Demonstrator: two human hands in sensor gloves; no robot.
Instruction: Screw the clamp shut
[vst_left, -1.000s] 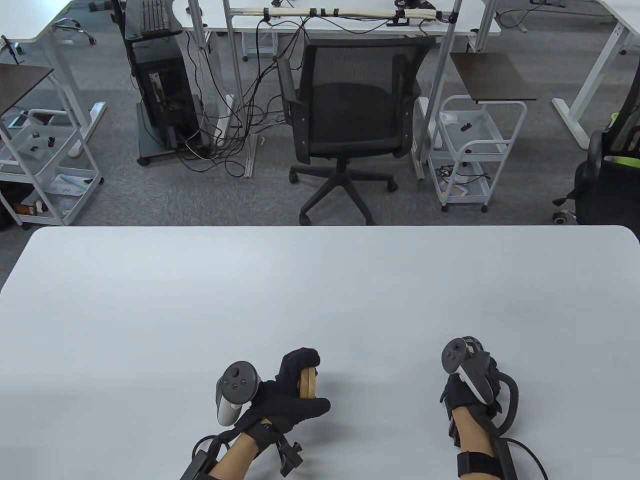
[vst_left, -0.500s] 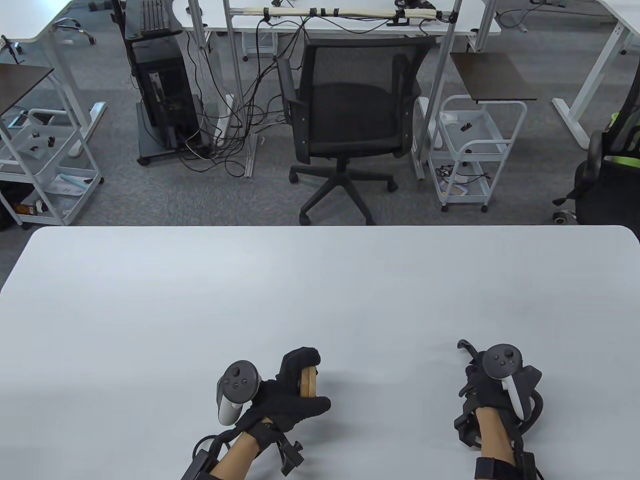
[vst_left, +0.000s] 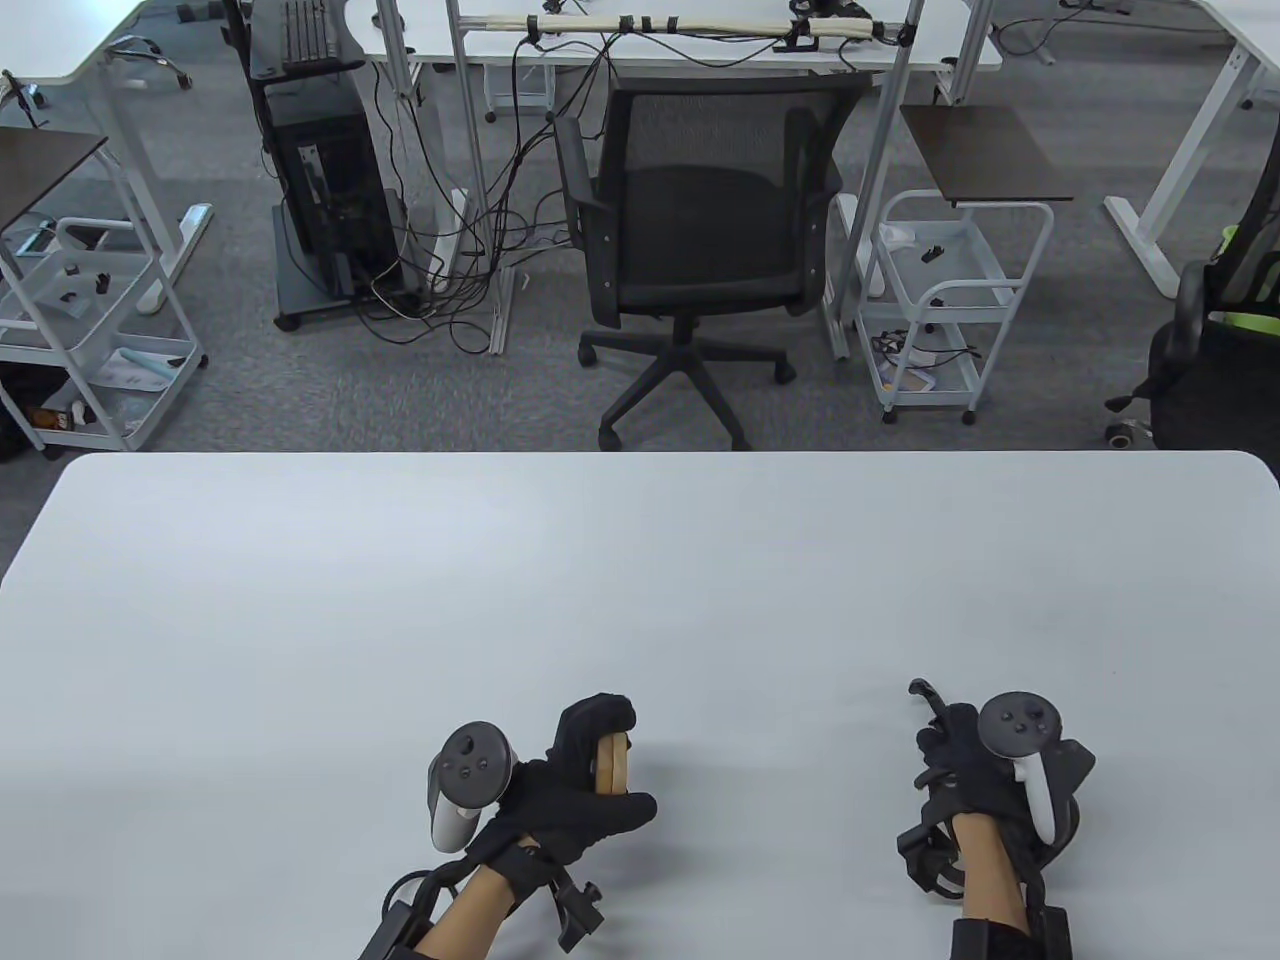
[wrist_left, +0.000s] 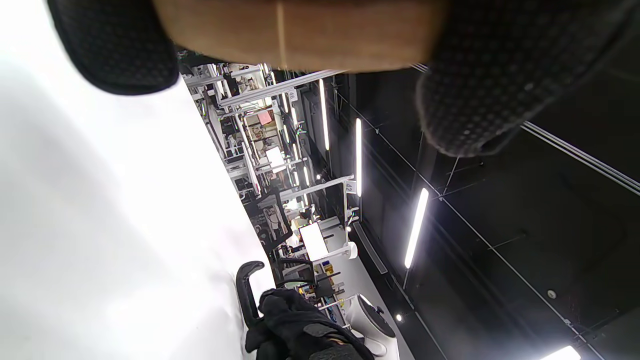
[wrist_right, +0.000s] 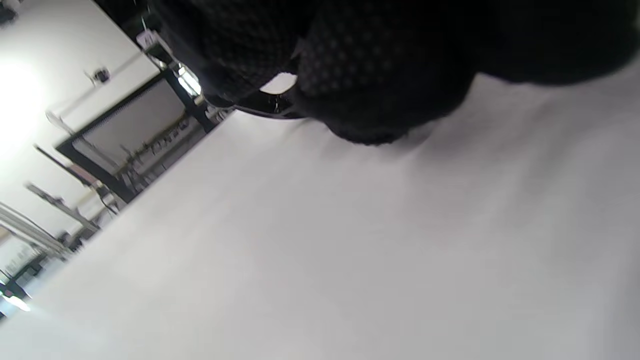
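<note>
My left hand (vst_left: 620, 770) grips a light wooden block (vst_left: 612, 755) near the table's front edge, fingers over its top and thumb below. In the left wrist view the block (wrist_left: 300, 32) fills the top edge between the gloved fingers (wrist_left: 480, 85). My right hand (vst_left: 948, 745) lies on the table to the right, curled around a black clamp; only the clamp's curved tip (vst_left: 922, 690) sticks out past the fingers. The left wrist view shows that hooked tip (wrist_left: 246, 287) beside the right glove. In the right wrist view the closed fingers (wrist_right: 370, 85) hide most of the clamp.
The white table (vst_left: 640, 580) spreads ahead of both hands. Beyond its far edge stand a black office chair (vst_left: 700, 230) and a white cart (vst_left: 945, 300) on the grey floor.
My right hand has rolled over, its tracker swinging from left to right, and the clamp's black tip has come into view. The left hand and block have stayed put.
</note>
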